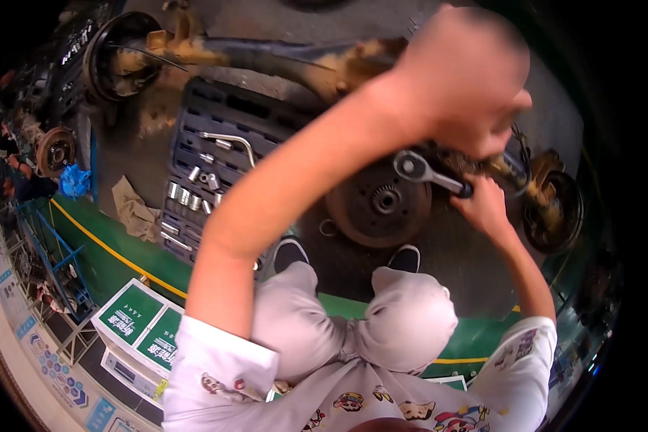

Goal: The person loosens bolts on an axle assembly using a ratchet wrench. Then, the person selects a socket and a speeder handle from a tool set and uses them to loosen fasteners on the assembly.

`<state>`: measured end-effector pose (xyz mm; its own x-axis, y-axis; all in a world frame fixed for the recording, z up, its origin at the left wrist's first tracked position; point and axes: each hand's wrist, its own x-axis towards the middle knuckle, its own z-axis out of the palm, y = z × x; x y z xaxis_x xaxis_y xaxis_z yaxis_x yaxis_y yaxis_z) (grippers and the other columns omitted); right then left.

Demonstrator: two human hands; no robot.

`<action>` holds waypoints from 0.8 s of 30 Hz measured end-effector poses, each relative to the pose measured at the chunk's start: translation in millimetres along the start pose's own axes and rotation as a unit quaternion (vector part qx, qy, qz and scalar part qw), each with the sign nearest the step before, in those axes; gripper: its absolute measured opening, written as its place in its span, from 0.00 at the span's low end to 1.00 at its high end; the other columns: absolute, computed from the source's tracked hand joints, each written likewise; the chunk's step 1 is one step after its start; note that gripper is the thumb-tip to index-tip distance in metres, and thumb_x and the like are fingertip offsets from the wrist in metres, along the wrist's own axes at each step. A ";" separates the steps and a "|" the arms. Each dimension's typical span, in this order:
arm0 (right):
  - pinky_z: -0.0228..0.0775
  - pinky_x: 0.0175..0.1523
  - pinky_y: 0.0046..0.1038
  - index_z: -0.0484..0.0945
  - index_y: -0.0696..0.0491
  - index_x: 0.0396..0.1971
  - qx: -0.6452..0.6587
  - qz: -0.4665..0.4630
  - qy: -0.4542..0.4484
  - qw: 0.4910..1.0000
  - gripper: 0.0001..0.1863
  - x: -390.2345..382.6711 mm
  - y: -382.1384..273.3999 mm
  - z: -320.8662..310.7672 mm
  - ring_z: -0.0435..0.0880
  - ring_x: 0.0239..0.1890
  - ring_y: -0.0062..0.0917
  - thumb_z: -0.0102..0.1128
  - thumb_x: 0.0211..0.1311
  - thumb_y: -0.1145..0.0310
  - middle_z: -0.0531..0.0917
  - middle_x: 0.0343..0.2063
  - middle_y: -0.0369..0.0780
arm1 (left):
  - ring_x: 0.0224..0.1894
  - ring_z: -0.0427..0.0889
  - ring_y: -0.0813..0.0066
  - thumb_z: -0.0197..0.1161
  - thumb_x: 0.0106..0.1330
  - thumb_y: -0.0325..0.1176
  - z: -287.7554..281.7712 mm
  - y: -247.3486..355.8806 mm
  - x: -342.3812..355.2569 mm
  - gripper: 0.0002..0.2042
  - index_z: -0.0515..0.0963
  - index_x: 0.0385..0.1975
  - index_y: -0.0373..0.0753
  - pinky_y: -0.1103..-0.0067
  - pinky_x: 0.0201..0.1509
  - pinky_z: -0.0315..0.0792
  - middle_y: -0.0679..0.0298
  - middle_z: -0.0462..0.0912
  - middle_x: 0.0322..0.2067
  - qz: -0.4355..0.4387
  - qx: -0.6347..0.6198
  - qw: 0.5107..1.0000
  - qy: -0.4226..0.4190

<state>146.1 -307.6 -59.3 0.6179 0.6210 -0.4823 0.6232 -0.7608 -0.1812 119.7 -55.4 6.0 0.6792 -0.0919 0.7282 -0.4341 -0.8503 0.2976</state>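
Ratchet [432, 173] in right hand [484, 205]; lettered green panels [135, 306]

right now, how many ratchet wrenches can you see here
1: the ratchet wrench in the right hand, its head seen against the edge of the round metal disc. The left forearm covers part of the tool case, so others may be hidden.
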 end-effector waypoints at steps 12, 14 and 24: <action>0.71 0.58 0.41 0.83 0.55 0.45 0.010 0.049 -0.099 0.994 0.29 22.1 -1.7 -26.1 0.80 0.50 0.45 0.68 0.43 0.52 0.82 0.43 0.54 | 0.49 0.78 0.64 0.67 0.45 0.48 -7.9 -29.8 20.8 0.16 0.84 0.36 0.56 0.65 0.46 0.71 0.73 0.81 0.43 -0.029 0.030 0.993 -0.107; 0.73 0.56 0.41 0.84 0.53 0.43 0.011 0.053 -0.086 0.995 0.28 28.9 -2.6 -37.0 0.81 0.49 0.44 0.67 0.41 0.52 0.83 0.41 0.52 | 0.49 0.78 0.65 0.67 0.45 0.48 -0.5 -46.3 27.8 0.16 0.85 0.36 0.56 0.65 0.46 0.73 0.73 0.82 0.42 -0.022 0.023 0.995 -0.091; 0.75 0.53 0.40 0.84 0.54 0.43 -0.004 0.054 -0.036 0.998 0.26 35.7 -2.1 -49.0 0.83 0.45 0.45 0.67 0.43 0.55 0.85 0.38 0.51 | 0.57 0.75 0.58 0.62 0.54 0.48 -5.4 -58.1 58.8 0.20 0.83 0.44 0.45 0.62 0.56 0.71 0.61 0.80 0.52 -0.065 -0.011 0.977 -0.201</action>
<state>190.4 -274.6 -34.2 0.6462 0.5203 -0.5584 0.5592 -0.8206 -0.1175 181.6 -8.6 34.9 0.9047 -0.1842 0.3842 -0.3394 -0.8568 0.3882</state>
